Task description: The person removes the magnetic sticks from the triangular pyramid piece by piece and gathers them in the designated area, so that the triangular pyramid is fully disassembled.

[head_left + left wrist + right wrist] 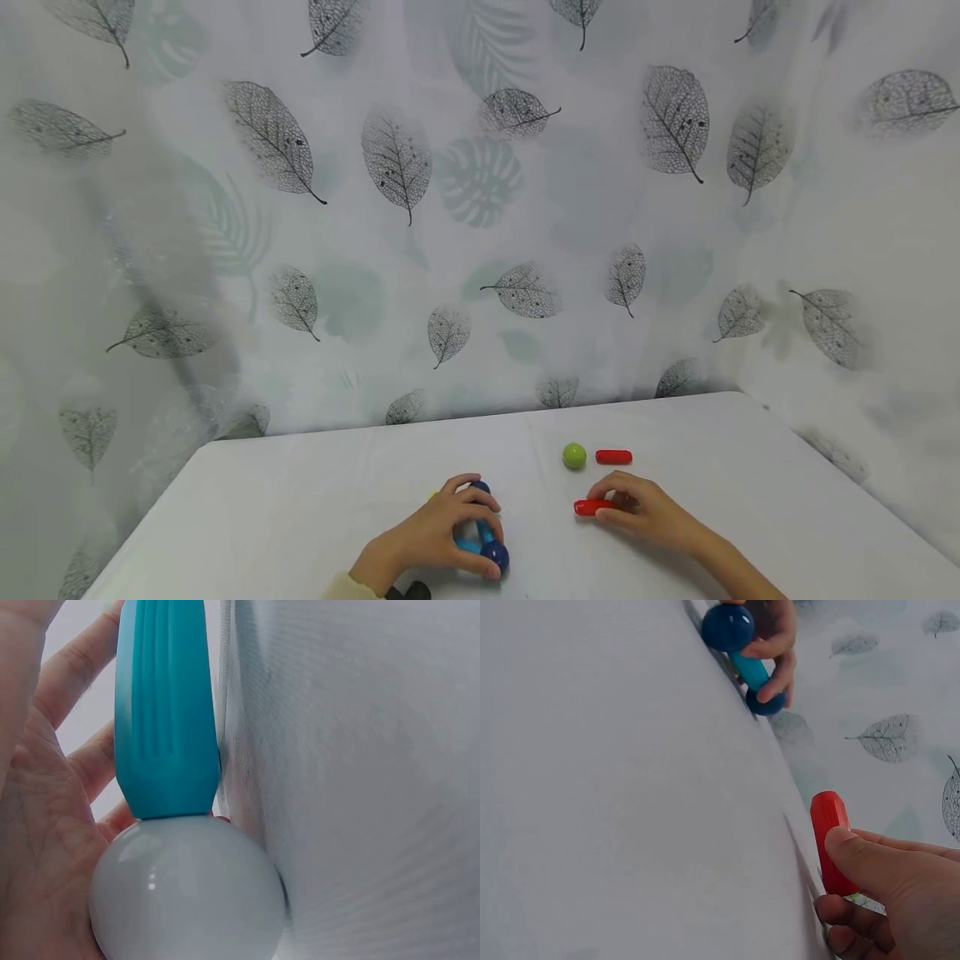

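Note:
My left hand (pixel 427 529) is curled over a ball-and-rod toy piece on the white table, its thumb at the near dark blue ball (pixel 495 556) and its fingers along the light blue rod (pixel 485 531). A second dark blue ball (pixel 481 486) tops that rod's far end. In the left wrist view, a blue rod (pixel 169 712) meets a white ball (pixel 187 892) beside the palm. To the right, my right hand (pixel 651 510) pinches a red rod (pixel 588 507) between thumb and fingers, its free end pointing left. The palm hides part of the toy piece.
Beyond the right hand, a green ball (pixel 574 456) and another red rod (pixel 614 457) lie on the white table (pixel 315 492). A yellow bit (pixel 432 495) shows behind the left hand. A leaf-patterned curtain (pixel 480 233) hangs behind the table.

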`<state>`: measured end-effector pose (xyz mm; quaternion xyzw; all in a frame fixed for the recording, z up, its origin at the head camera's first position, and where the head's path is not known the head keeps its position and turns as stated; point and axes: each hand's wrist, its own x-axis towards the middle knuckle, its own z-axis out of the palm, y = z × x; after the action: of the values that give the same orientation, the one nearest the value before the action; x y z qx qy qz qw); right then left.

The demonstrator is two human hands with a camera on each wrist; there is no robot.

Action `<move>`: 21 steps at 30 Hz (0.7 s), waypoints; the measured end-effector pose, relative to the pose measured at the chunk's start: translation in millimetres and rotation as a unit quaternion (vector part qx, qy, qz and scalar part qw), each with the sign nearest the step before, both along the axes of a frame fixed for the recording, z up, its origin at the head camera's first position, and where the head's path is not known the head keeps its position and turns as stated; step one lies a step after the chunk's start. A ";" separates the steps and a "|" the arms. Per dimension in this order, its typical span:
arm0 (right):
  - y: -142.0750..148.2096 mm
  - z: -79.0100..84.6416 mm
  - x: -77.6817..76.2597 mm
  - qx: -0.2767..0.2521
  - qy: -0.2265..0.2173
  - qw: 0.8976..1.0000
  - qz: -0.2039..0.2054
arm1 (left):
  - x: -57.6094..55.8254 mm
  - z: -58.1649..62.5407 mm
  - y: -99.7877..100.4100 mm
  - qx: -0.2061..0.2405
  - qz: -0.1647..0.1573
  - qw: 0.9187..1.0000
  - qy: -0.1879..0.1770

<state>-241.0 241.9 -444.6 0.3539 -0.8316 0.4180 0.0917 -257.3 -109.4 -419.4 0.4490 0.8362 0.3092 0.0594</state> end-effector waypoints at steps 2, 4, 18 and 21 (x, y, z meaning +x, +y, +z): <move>5.0 -1.2 2.0 0.003 0.002 1.000 -0.014 | 1.7 -2.1 0.8 0.000 -0.002 1.000 0.002; 9.1 -1.4 2.6 0.003 0.000 1.000 -0.029 | 2.7 -3.6 1.1 0.000 -0.002 1.000 0.006; 28.0 -3.2 -5.0 0.006 0.058 0.992 -0.110 | -1.9 -2.0 0.4 0.001 -0.002 1.000 0.008; 29.8 -4.0 -6.2 0.011 0.064 0.989 -0.136 | -2.7 -1.5 -0.1 0.001 -0.005 1.000 0.007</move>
<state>-247.2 271.7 -448.6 0.2641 -0.8691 0.3690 0.1969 -260.0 -109.5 -420.9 0.4551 0.8343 0.3064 0.0543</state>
